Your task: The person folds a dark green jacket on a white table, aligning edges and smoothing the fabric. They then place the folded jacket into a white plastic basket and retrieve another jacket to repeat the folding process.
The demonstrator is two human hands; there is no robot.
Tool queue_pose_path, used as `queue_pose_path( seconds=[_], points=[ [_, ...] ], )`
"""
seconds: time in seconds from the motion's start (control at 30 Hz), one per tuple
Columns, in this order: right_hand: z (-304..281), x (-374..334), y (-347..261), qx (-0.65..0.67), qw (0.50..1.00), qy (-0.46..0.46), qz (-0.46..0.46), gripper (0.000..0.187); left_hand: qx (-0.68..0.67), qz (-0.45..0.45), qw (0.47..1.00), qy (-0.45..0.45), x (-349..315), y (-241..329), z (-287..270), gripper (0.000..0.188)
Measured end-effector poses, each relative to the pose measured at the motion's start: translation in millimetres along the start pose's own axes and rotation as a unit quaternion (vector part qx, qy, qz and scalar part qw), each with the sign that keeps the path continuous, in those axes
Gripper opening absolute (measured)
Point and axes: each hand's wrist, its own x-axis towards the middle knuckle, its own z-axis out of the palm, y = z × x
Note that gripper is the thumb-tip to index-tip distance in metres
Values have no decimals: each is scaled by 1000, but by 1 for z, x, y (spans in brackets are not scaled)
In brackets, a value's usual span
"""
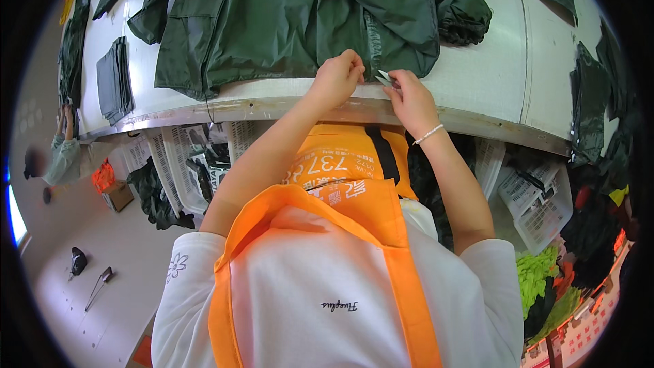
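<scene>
A dark green jacket point(272, 20) lies spread on the white table, its hem close to the front edge. My left hand point(335, 80) is at that hem with fingers pinched together; whatever they hold is too small or hidden to make out. Just to the right, my right hand point(414, 103) grips small pale thread snips point(385, 78), whose two pointed blades are apart and aimed toward the left hand. The blades are close to the hem, near a shiny strip on the jacket.
The white table point(484, 88) has a metal front edge. Folded dark green pieces point(114, 80) lie at left, more dark garments point(590, 105) at right. White plastic baskets point(538, 204) stand below. Bright green cloth point(538, 276) is heaped at lower right. Another person point(63, 157) works at far left.
</scene>
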Motion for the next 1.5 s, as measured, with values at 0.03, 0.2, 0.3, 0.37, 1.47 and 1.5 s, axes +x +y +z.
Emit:
queue_pose_path(
  seconds=[0.03, 0.2, 0.3, 0.37, 1.47, 1.5],
  points=[
    [-2, -2, -6, -20, 1000, 2, -15, 20, -2, -1, 1000, -4, 0, -1, 0, 10],
    [0, 1, -21, -138, 990, -19, -34, 16, 23, 28, 999, 11, 4, -11, 5, 11],
    [1, 6, -26, -164, 985, -30, -37, 14, 21, 8, 1000, 8, 2, -8, 6, 11],
    [0, 9, -29, -187, 981, -40, -37, 12, 15, 5, 1000, 10, 2, -4, 5, 12],
    [-27, 18, 6, -145, 982, -39, -118, 15, 47, 76, 975, 203, -79, 7, -34, 6],
    [-25, 17, 9, -124, 986, -39, -103, 17, 73, 110, 972, 196, -73, 8, -28, 7]
  ],
)
